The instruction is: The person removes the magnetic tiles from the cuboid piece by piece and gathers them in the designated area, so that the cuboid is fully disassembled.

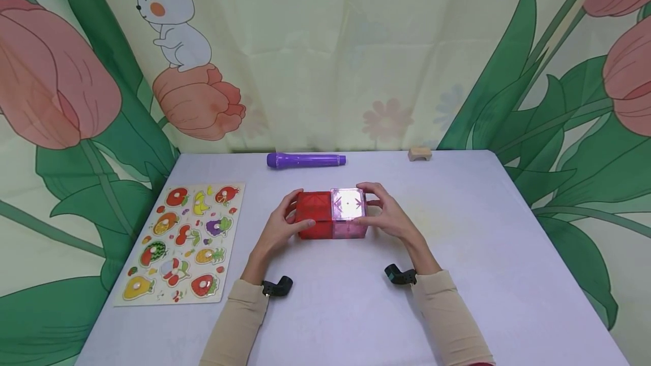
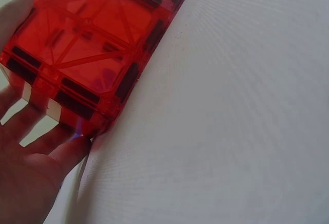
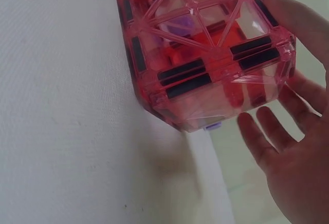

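Two see-through magnetic tile cubes stand side by side on the table, touching: a red cube (image 1: 313,208) on the left and a pink cube (image 1: 348,229) on the right. My left hand (image 1: 277,227) grips the red cube's left end, thumb at its near side and fingers round the far side. At the other end, my right hand (image 1: 390,216) holds the pink cube between thumb and fingers. Dark magnet strips line the tile edges of the red cube (image 2: 85,44) in the left wrist view, and of the pink cube (image 3: 205,44) in the right wrist view.
A fruit puzzle board (image 1: 183,242) lies at the table's left. Along the back edge are a purple toy microphone (image 1: 306,160) and a small wooden arch block (image 1: 419,154). A printed curtain (image 1: 315,61) hangs behind the white table (image 1: 335,309).
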A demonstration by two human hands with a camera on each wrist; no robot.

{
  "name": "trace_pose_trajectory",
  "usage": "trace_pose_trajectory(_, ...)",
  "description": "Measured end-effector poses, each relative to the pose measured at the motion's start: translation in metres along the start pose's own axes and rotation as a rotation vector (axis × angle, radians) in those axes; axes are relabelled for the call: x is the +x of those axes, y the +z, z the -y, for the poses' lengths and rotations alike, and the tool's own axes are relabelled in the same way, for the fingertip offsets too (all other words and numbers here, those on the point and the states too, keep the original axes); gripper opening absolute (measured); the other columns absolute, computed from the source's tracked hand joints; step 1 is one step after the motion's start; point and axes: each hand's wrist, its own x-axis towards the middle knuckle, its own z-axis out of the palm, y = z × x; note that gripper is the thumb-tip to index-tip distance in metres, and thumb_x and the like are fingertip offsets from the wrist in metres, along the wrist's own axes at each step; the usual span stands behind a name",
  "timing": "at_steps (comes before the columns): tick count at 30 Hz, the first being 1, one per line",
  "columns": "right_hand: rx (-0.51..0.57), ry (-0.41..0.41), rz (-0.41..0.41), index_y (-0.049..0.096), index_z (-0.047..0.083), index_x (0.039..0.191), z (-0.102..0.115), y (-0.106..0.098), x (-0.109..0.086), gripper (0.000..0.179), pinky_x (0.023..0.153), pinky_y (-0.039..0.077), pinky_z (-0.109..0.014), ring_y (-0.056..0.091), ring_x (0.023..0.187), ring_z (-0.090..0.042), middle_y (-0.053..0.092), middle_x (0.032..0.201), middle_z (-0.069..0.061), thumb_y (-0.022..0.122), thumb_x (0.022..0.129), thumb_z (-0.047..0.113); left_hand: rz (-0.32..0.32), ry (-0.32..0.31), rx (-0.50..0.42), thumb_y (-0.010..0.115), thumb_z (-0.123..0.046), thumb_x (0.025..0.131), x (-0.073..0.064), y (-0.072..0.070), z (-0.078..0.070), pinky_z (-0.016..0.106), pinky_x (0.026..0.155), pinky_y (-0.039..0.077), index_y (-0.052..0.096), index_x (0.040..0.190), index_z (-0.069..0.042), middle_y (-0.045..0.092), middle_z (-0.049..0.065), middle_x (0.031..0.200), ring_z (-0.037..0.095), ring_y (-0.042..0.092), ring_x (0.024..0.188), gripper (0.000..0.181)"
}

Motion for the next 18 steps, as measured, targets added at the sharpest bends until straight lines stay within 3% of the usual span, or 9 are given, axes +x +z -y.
trace_pose_trajectory(6,-0.091,-0.009,-0.030,0.051,0.011,0.141,0.0018,0.0004,-0.0007,0.080,0.084,0.044,-0.032,0.044,0.107,-0.024,0.050,0.125,-0.008,0.089,0.072,0.020,0.002,-0.001,0.003,0.084,-0.043,0.078,-0.0008,0.0000,0.0002,0.048,0.117,0.040,0.038,0.150,-0.041,0.045,0.001,0.154,0.029,0.041,0.145,0.085)
trace_pose_trajectory(11,-0.045,0.024,-0.029,0.049,0.014,0.143,0.0058,-0.0008,-0.0017,0.081,0.074,0.037,-0.027,0.042,0.092,-0.023,0.052,0.107,-0.010,0.089,0.072,0.017,-0.001,-0.010,-0.004,0.084,-0.046,0.077,-0.0006,-0.0002,-0.0008,0.047,0.117,0.040,0.039,0.149,-0.044,0.045,0.000,0.153,0.027,0.041,0.145,0.085)
trace_pose_trajectory(18,0.023,0.038,-0.015,0.044,0.010,0.147,0.0059,-0.0015,-0.0006,0.085,0.067,0.032,-0.022,0.039,0.081,-0.027,0.052,0.096,-0.015,0.087,0.074,0.008,0.003,-0.012,-0.015,0.085,-0.045,0.077,-0.0006,-0.0007,-0.0019,0.045,0.118,0.040,0.039,0.149,-0.043,0.045,-0.002,0.153,0.026,0.041,0.145,0.085)
